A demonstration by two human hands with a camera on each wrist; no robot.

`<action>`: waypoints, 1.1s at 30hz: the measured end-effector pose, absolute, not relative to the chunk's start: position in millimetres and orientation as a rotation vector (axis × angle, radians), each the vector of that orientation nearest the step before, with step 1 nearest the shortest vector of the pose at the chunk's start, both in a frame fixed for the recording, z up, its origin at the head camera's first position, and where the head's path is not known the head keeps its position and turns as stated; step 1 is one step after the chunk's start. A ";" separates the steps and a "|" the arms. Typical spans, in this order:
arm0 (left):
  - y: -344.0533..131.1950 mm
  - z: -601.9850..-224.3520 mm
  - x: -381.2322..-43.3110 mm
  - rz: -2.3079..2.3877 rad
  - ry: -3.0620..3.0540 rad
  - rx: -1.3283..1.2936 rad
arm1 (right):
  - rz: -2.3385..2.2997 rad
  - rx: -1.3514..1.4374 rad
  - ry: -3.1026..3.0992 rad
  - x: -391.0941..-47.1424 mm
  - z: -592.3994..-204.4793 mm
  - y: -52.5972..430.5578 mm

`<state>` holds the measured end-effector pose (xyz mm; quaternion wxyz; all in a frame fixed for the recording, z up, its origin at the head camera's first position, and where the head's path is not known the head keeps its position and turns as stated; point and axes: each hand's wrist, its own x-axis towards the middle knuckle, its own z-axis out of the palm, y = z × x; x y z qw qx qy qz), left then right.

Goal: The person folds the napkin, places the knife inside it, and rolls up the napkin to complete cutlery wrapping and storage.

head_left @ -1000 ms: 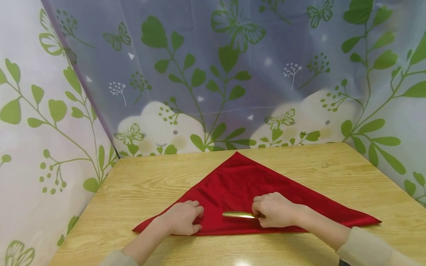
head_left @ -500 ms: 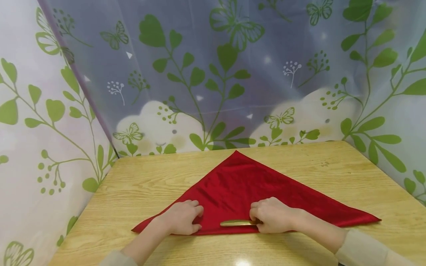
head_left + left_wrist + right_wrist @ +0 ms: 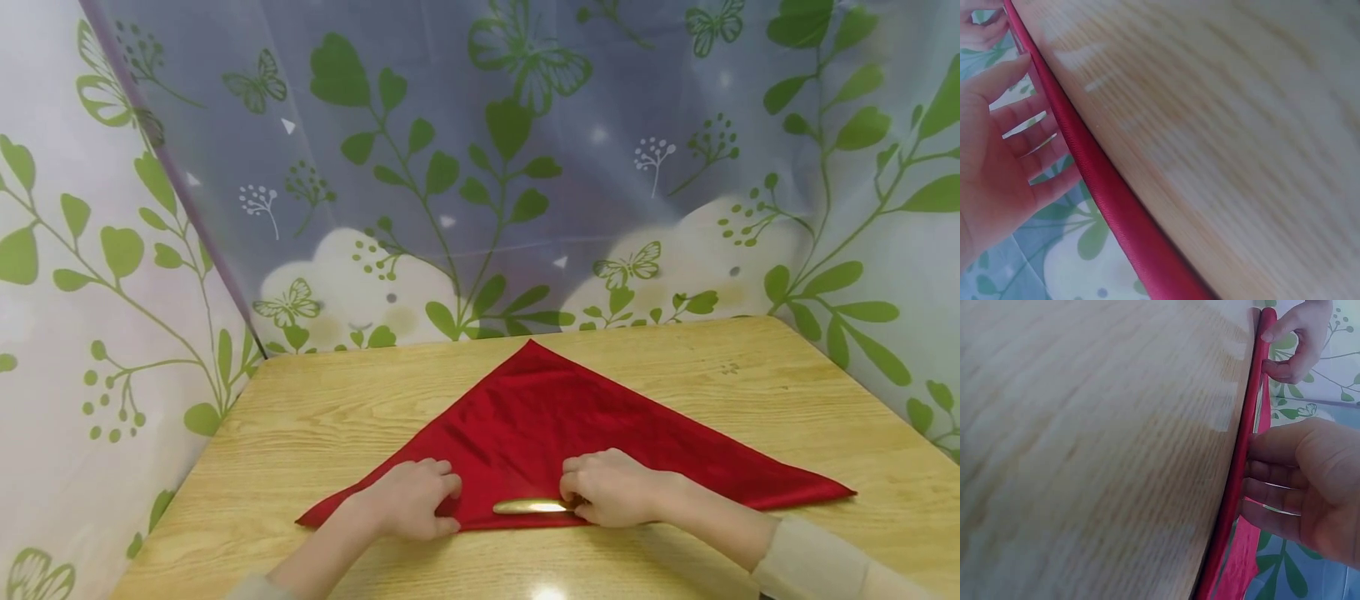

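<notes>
- With right hand (image 3: 617, 489): pinching right end of gold-coloured bar (image 3: 525, 506), aligned along near edge of red cloth (image 3: 517, 417).
- With left hand (image 3: 414, 500): touching red cloth left of bar, fingers relaxed with gaps between.
- Under both: red cloth spread as triangle across wood-grain tabletop (image 3: 315, 417), apex toward back.
- Beyond tabletop: leaf-printed curtain (image 3: 592, 183).

Red triangular cloth (image 3: 538, 421), spread out, gold utensil (image 3: 525, 506) near front edge
</notes>
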<state>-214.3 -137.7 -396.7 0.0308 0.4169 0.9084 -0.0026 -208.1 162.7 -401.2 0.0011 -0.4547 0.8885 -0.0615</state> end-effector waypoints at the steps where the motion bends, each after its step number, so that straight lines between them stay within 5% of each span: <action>1: -137.5 -396.0 -213.8 -0.010 2.794 1.282 | -0.195 -1.421 2.789 -207.8 -400.8 162.8; 33: -149.2 -406.4 -199.1 -0.636 3.119 1.216 | -0.226 -1.357 2.841 -210.1 -399.4 173.1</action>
